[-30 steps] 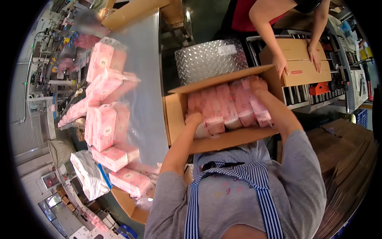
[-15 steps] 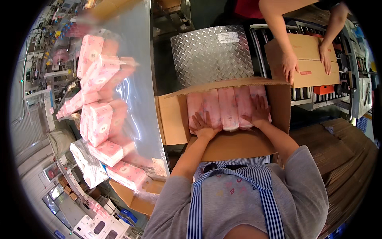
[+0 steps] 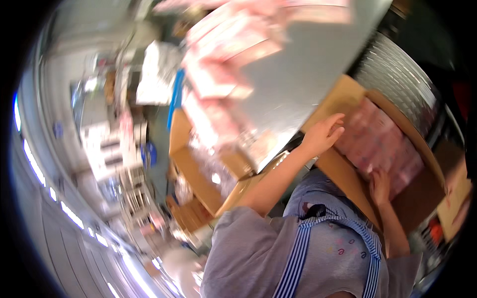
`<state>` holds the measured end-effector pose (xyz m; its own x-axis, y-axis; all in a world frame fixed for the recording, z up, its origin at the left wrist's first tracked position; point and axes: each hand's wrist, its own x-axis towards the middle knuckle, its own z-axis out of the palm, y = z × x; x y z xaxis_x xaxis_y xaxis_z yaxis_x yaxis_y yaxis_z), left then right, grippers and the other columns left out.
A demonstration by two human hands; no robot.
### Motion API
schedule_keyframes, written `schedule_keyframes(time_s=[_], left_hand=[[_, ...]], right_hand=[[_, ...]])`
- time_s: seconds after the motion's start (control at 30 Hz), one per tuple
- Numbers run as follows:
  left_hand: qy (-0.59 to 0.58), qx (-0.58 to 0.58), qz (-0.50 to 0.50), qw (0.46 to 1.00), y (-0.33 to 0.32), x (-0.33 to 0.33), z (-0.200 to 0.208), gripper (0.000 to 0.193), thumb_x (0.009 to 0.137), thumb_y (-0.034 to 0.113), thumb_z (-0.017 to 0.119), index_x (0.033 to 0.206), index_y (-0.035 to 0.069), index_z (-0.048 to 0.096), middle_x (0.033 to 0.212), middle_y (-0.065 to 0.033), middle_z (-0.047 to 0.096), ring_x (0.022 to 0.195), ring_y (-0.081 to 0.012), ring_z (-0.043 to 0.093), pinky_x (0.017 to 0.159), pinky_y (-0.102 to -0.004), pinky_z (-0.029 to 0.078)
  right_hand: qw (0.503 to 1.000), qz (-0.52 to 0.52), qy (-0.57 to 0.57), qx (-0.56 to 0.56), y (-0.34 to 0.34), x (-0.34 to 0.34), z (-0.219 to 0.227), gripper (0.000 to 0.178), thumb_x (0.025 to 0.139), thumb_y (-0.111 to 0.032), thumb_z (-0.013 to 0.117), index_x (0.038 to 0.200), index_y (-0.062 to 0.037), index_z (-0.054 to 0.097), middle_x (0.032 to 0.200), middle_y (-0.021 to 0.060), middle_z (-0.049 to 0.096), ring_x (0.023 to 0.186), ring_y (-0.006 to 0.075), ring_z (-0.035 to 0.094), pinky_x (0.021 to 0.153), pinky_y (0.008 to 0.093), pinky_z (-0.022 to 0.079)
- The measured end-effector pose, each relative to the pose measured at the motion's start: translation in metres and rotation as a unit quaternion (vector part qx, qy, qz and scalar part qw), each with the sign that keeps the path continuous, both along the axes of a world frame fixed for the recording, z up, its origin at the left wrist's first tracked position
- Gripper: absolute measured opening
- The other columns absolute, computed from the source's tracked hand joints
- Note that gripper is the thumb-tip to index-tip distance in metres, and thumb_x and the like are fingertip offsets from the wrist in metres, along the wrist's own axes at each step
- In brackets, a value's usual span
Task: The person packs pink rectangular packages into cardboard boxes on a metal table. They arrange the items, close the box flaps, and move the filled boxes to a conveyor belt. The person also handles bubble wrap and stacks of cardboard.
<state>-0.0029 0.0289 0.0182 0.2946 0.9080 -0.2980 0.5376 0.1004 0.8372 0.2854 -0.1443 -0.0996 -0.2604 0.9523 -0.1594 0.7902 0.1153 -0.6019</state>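
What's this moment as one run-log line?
Left hand: fingers parted, near open carton | Right hand: at pink packs | Packs: inside carton

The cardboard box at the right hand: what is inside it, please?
Pink packs lie side by side inside the box. The right hand covers part of them. What lies beneath the packs cannot be seen.

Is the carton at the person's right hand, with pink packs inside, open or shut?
Open: the carton has its flaps spread away from its mouth, leaving the pink packs in view, the right hand at their near edge.
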Motion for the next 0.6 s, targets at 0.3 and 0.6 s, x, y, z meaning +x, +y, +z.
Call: schedule_keyframes(time_s=[0.3, 0.6], left_hand=[[0.419, 0.082, 0.485, 0.763, -0.259, -0.385, -0.032, 0.032, 0.077, 0.015, 0.068, 0.108, 0.009, 0.059, 0.100, -0.0122, 0.059, 0.088, -0.0264, 0.060, 0.074, -0.0381, 0.050], [0.429, -0.382, 0.422, 0.701, -0.290, -0.433, -0.066, 0.083, 0.072, 0.037, 0.074, 0.143, 0.032, 0.031, 0.152, -0.0180, 0.013, 0.133, -0.0367, 0.032, 0.101, -0.0446, 0.041]], right_hand=[[0.970, 0.079, -0.035, -0.225, 0.035, -0.010, -0.088, 0.028, 0.085, -0.005, 0.049, 0.109, 0.0030, 0.060, 0.099, 0.0226, 0.064, 0.093, 0.0376, 0.061, 0.084, 0.0403, 0.048], [0.956, -0.041, -0.022, -0.289, 0.081, -0.013, -0.020, 0.027, 0.086, -0.008, 0.050, 0.109, 0.0041, 0.059, 0.088, 0.0132, 0.065, 0.081, 0.0216, 0.061, 0.070, 0.0301, 0.049]])
